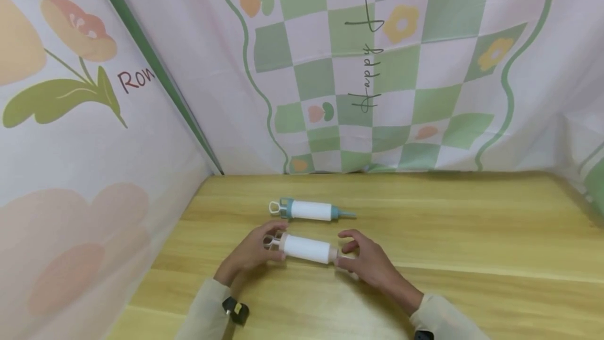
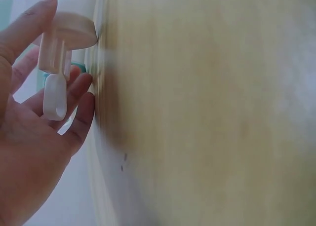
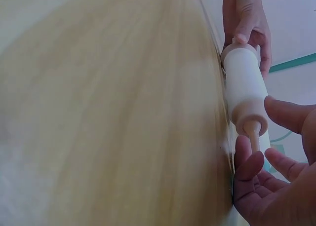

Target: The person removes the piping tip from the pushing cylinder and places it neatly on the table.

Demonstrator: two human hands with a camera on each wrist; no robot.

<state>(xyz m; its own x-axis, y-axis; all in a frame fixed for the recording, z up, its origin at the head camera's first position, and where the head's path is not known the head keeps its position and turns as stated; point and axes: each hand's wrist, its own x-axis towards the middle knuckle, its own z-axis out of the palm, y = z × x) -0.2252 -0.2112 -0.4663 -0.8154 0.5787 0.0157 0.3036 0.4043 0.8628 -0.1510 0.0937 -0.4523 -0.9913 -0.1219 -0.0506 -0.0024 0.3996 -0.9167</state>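
A plastic syringe-like tube (image 1: 306, 248) with a white barrel and pinkish-beige ends lies across the table between the hands. My left hand (image 1: 255, 248) is spread around its handle end. The thumb (image 2: 30, 24) is at the collar, while the other fingers curve loosely behind the pull handle (image 2: 55, 100). At the opposite end, my right hand (image 1: 373, 261) surrounds the thin nozzle (image 3: 253, 133), its thumb beside the front collar (image 3: 249, 115) and its bent fingers around the tip. The right wrist view shows thumb and fingers apart.
Just behind lies a second syringe-like tube (image 1: 311, 210), with a white barrel and blue ends, its nozzle to the right. The wooden table (image 1: 472, 224) reaches a patterned curtain (image 1: 306, 77) at the back and another printed cloth (image 1: 155, 172) on the left.
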